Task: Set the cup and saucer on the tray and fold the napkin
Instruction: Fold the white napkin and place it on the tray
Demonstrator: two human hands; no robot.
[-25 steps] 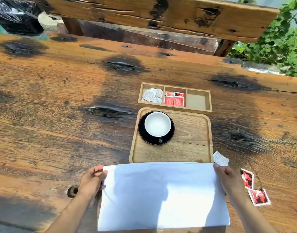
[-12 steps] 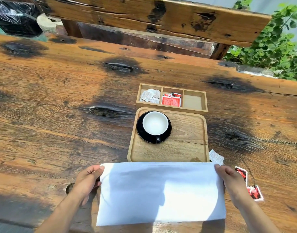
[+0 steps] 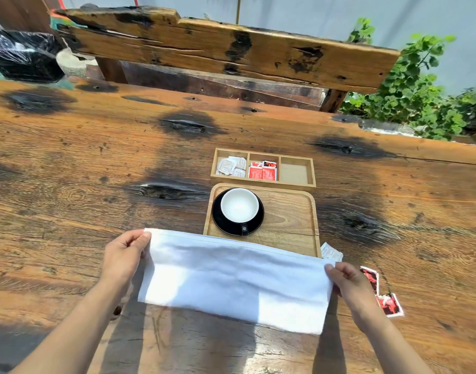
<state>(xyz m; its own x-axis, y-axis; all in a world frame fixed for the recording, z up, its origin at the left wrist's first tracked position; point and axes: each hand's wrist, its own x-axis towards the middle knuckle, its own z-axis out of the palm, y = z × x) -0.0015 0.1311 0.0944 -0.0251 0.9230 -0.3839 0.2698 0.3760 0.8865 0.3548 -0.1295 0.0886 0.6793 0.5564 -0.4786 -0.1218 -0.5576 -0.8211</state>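
A white cup (image 3: 239, 205) stands on a black saucer (image 3: 257, 224) in the left half of the wooden tray (image 3: 290, 220). In front of the tray I hold a white napkin (image 3: 236, 279) stretched wide above the table; it covers the tray's near edge. My left hand (image 3: 124, 255) pinches the napkin's top left corner. My right hand (image 3: 347, 279) pinches its top right corner. The napkin hangs as a wide, short band.
A three-part wooden box (image 3: 263, 168) behind the tray holds white packets on the left and red packets in the middle. A white packet (image 3: 331, 252) and two red packets (image 3: 388, 303) lie loose right of my right hand. A bench stands beyond the table.
The napkin was a tall sheet lying near the table's front edge; now it is lifted, moved forward over the tray's near edge, and looks about half as tall.
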